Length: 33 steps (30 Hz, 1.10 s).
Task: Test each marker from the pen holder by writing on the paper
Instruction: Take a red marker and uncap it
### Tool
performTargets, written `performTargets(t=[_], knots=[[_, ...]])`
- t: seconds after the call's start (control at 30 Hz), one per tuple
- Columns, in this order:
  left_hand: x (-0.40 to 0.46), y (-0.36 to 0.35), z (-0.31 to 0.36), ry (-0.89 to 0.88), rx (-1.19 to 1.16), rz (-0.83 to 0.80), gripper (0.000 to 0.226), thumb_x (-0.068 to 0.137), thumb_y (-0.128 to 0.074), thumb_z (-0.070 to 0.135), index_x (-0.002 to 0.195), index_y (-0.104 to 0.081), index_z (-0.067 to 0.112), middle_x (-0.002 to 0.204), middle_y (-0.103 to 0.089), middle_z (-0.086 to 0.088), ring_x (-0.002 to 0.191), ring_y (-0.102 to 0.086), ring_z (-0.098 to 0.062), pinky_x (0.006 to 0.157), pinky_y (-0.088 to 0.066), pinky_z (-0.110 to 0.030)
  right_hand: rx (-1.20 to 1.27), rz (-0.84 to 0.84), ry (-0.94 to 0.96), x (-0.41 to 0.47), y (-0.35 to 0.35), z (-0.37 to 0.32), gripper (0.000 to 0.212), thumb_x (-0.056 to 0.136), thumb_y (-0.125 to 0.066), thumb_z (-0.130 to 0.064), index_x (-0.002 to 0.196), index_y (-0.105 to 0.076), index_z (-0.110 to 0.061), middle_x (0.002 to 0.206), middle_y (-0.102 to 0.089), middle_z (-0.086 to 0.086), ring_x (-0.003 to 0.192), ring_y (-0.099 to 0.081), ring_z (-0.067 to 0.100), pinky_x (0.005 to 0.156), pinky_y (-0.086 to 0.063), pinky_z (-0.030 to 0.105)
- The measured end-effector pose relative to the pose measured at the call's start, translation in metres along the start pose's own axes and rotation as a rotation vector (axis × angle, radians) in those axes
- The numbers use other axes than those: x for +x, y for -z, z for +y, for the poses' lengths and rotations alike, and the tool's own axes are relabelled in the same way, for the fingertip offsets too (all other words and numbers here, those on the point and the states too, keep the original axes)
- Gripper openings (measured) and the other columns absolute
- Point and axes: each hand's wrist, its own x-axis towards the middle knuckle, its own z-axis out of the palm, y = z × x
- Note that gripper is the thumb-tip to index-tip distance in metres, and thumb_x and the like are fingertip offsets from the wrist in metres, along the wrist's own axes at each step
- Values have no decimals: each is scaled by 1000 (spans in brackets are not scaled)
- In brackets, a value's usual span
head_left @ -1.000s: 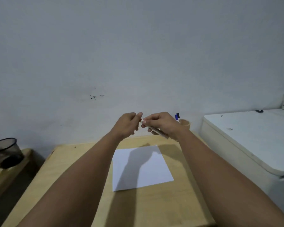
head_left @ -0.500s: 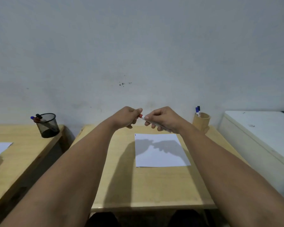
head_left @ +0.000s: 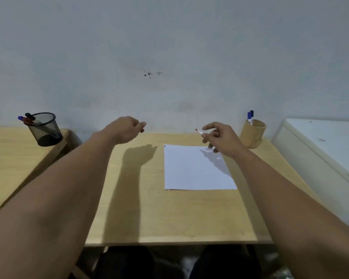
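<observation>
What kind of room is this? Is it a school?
Maybe a classroom or study room, though I can't be sure. There are plain wooden desks side by side against a bare wall, a sheet of paper, and marker holders: a wooden pen holder and a black mesh cup.

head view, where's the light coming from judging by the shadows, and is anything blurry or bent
In the head view, the left hand casts a hard-edged shadow down onto the wooden table, and the right hand casts one on the paper, so one strong light sits above. The marker tip looks soft. The wide lens bows the table edges and stretches the forearms.
</observation>
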Motion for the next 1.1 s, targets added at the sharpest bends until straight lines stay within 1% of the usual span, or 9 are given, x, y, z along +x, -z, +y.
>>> performTargets(t=[0.1,0.2,0.33,0.43,0.57,0.63,0.8,1.0,1.1], knots=[[9,-46,2,-34,292,10,52,106,-32,55,94,-68,19,103,-72,-2,95,-63,-28,82,-50,-38,202,50,-87,12,-24,-2,11,104,-68,-14,109,-58,-16,89,-77,10,60,-63,14,48,-51,24],[14,-73,-4,-16,452,15,48,107,-30,54,87,-55,19,96,-66,-3,85,-57,-28,74,-42,-36,413,57,-149,23,-33,1,8,106,-62,-8,102,-61,-15,97,-75,16,67,-63,23,52,-56,28],[19,-91,-10,-23,530,49,43,104,-33,55,83,-50,21,88,-59,-2,80,-54,-27,72,-42,-36,669,38,-219,36,-37,0,17,109,-58,-7,109,-72,-16,103,-73,14,67,-68,21,60,-64,33],[26,-98,-17,-65,543,72,45,103,-33,56,80,-51,22,87,-64,-1,75,-55,-27,68,-41,-35,843,15,-276,44,-42,-3,28,108,-54,-9,114,-79,-18,105,-77,12,71,-71,22,65,-64,33],[27,-98,-21,-62,542,73,49,102,-31,60,74,-48,23,79,-57,3,74,-57,-26,66,-40,-34,1044,-47,-357,50,-51,-8,47,100,-40,-1,123,-81,-10,107,-79,16,77,-73,27,71,-63,35],[26,-95,-21,-36,514,65,50,101,-31,62,73,-47,23,79,-57,4,75,-57,-25,66,-40,-33,1078,-96,-353,48,-54,-12,49,97,-40,2,124,-79,-10,111,-79,17,81,-73,28,75,-62,37],[18,-84,-17,40,521,52,51,97,-34,70,85,-52,24,83,-54,4,79,-57,-24,68,-42,-34,1070,-136,-331,38,-57,-28,19,98,-69,-11,110,-84,-9,112,-76,15,87,-71,26,75,-60,36],[8,-84,-10,21,524,105,51,92,-35,76,89,-52,28,98,-68,3,92,-68,-23,69,-43,-35,1028,-109,-309,28,-48,-44,16,97,-71,-13,95,-87,-15,103,-77,11,82,-71,21,72,-58,33],[2,-77,-6,17,481,102,50,96,-34,74,90,-49,26,99,-68,2,91,-66,-23,69,-43,-34,1003,-92,-269,25,-41,-45,18,100,-69,-10,105,-84,-18,102,-78,8,81,-72,19,71,-59,31]])
